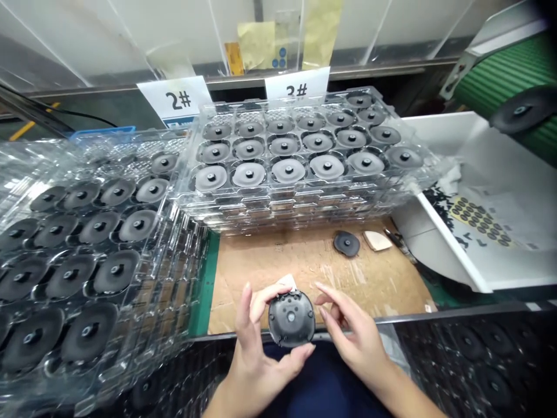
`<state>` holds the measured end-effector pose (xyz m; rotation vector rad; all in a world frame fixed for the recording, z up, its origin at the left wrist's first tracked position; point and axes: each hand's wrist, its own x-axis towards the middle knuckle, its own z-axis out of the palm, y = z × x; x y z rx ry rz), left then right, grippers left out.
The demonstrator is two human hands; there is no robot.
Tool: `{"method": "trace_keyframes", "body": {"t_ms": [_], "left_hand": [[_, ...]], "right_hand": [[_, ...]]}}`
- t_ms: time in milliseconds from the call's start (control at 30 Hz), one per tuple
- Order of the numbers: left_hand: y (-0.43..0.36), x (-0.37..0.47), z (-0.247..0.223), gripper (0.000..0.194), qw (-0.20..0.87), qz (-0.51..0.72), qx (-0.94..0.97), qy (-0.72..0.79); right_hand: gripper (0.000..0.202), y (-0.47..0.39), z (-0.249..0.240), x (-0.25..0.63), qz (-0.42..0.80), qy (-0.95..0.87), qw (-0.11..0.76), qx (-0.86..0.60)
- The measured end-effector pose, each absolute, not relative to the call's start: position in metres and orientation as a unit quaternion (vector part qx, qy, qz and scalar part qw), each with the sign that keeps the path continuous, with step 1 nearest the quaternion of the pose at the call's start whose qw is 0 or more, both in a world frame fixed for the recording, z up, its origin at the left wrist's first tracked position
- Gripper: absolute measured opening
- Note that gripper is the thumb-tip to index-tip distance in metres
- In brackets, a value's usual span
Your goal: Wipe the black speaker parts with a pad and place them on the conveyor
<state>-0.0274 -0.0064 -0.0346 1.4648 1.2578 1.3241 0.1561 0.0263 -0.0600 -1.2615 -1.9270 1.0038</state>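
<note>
Near the bottom centre, my left hand grips a round black plastic part by its edges, thumb below and a finger above. The part's underside, with small posts and holes, faces up. Just to its right is my right hand, its fingers bent and thumb close to the fingertips; I cannot make out anything between them. A similar black part lies on the brown cardboard, beside a beige pad. A small white piece shows behind my left fingers.
Stacked clear trays of black parts stand at the back, with more trays at the left. On the right, a white bin holds a sticker sheet and black scraps. A green roll hangs above it.
</note>
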Motion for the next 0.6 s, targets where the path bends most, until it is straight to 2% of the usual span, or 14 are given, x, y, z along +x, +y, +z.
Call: {"method": "trace_keyframes", "body": {"t_ms": [167,267,367,500,600], "left_hand": [[-0.001,-0.014,-0.022,0.089,0.417,0.553,0.472,0.546],[0.001,-0.012,-0.022,0.063,0.544,0.501,0.383,0.553],[0.004,-0.015,-0.027,0.033,0.653,0.436,0.3,0.542],[0.009,-0.026,-0.024,0.029,0.626,0.427,0.295,0.582],[0.015,-0.043,-0.004,0.025,0.531,0.399,0.369,0.651]], "right_hand": [[0.035,0.052,-0.04,0.169,0.311,-0.837,0.319,-0.319],[0.026,0.065,-0.039,0.169,0.34,-0.826,0.341,-0.294],[0.041,0.068,-0.044,0.164,0.367,-0.794,0.36,-0.324],[0.06,0.085,-0.055,0.152,0.397,-0.789,0.343,-0.318],[0.054,0.117,-0.07,0.135,0.406,-0.797,0.311,-0.321]]}}
